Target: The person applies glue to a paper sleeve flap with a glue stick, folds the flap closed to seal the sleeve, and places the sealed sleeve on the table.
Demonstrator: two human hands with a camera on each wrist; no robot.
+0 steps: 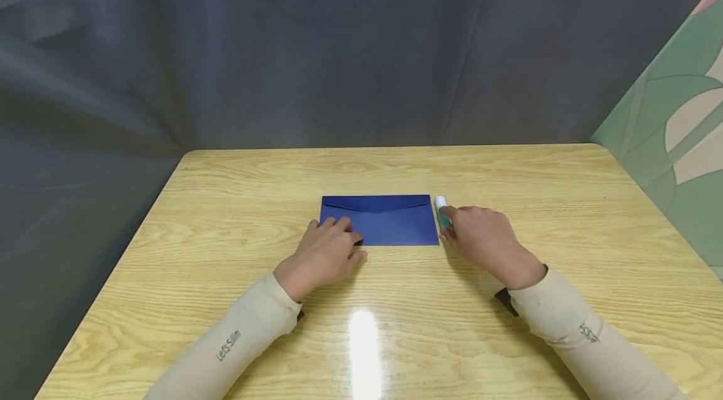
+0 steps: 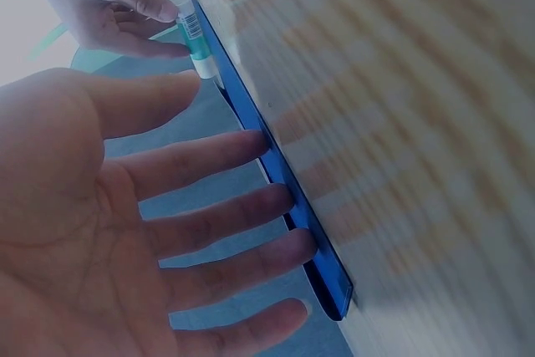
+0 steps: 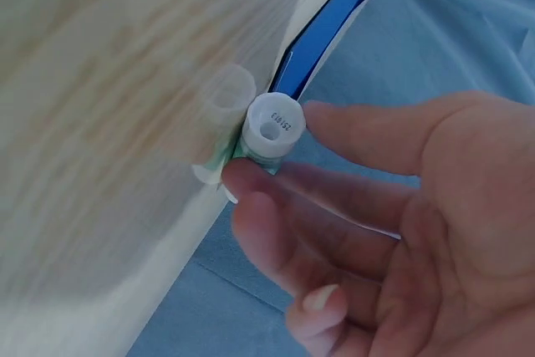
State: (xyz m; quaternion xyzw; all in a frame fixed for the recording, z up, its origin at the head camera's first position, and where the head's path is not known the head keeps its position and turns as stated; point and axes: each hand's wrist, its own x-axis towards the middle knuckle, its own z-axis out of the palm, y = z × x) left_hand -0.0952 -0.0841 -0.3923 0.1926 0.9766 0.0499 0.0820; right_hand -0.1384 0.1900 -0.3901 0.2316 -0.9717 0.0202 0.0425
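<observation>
A dark blue envelope [image 1: 395,228] lies on the table with its flap along the far side. My left hand [image 1: 324,252] is at its near left corner; in the left wrist view, spread, nearly straight fingers rest on the blue paper [image 2: 334,286] and hold nothing. Just right of the envelope lies a glue stick [image 1: 441,203], white and green, pointing away from me. My right hand [image 1: 486,240] pinches it between thumb and index finger. The right wrist view shows the white base of the glue stick [image 3: 272,127] down at the table surface; the other fingers are curled beside it.
The wood-grain table [image 1: 226,199] reaches out on all sides of the envelope. A dark grey curtain [image 1: 339,48] hangs behind it and on the left. At the right is a panel [image 1: 672,130] with a green leaf pattern.
</observation>
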